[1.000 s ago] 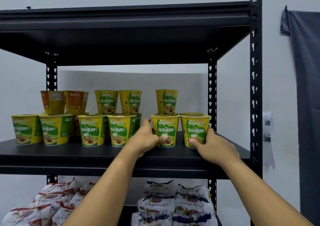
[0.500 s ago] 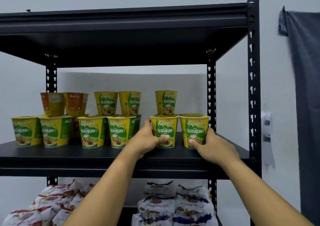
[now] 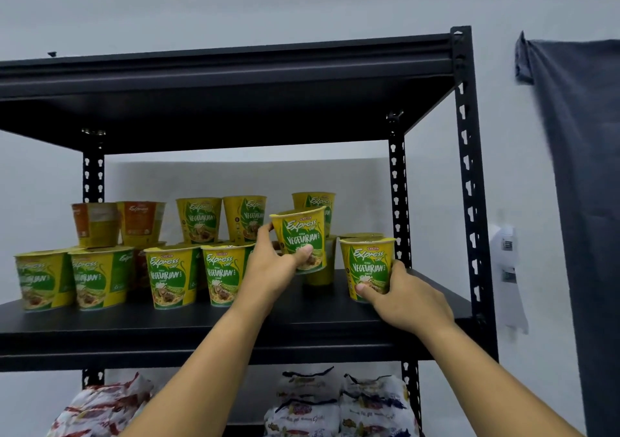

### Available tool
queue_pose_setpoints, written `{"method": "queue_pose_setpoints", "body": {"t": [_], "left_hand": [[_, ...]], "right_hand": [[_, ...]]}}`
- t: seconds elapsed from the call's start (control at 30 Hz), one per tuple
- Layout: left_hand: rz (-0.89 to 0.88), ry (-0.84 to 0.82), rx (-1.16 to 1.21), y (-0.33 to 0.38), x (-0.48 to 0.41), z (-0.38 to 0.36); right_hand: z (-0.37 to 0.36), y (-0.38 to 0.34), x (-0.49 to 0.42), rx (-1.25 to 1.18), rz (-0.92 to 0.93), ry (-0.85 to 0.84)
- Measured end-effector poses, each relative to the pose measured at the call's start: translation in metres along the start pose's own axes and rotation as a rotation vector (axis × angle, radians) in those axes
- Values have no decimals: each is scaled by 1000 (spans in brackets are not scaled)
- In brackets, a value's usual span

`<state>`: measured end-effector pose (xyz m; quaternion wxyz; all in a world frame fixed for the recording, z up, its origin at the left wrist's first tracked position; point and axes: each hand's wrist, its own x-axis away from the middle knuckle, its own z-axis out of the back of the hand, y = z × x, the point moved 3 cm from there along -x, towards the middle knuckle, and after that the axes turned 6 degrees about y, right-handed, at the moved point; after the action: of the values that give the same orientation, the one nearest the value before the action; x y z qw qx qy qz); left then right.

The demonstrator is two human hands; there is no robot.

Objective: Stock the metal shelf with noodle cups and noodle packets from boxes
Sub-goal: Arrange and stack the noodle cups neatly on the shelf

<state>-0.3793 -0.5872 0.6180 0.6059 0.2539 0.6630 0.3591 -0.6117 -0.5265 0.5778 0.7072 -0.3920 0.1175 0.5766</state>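
Note:
My left hand (image 3: 268, 269) grips a yellow-green noodle cup (image 3: 300, 235) and holds it tilted above the black metal shelf board (image 3: 302, 312). To its right my right hand (image 3: 407, 297) is wrapped around a second yellow-green noodle cup (image 3: 367, 262), which stands on the board near the right post. Several more yellow-green cups (image 3: 172, 275) stand in a front row to the left, with others stacked behind. Two orange cups (image 3: 117, 222) sit on top at the back left.
Noodle packets lie on the lower shelf: red-white ones (image 3: 104, 409) at left, blue-white ones (image 3: 342, 406) at right. The top shelf board (image 3: 235, 67) hangs overhead. A dark cloth (image 3: 583, 168) hangs on the wall at right, beside white paper tags (image 3: 506, 269).
My left hand has lifted its cup off the shelf board and tilted it. The right hand still holds its cup on the board. The view has tilted upward.

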Motion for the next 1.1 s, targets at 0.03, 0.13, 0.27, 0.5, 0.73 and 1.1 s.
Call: {"method": "queue_pose_setpoints", "body": {"t": [0.03,0.13,0.27,0.5,0.73,1.1], "left_hand": [[-30,9,9,8,-2,-2],[-116,3,11,36,-5,-10],[-182,-76,5,62,-7,-36],[-174,-171,-69,49,-16,-79],[-123,-217,-68,40,-20,-88],[-100,-284,-58,21,-5,-86]], "right_hand": [[0,0,1,-2,1,3],[1,-1,2,-5,7,11],[1,-1,2,-20,11,15],[1,0,1,-19,14,28],[-3,1,-1,-19,23,50],[0,-1,1,9,25,71]]}}
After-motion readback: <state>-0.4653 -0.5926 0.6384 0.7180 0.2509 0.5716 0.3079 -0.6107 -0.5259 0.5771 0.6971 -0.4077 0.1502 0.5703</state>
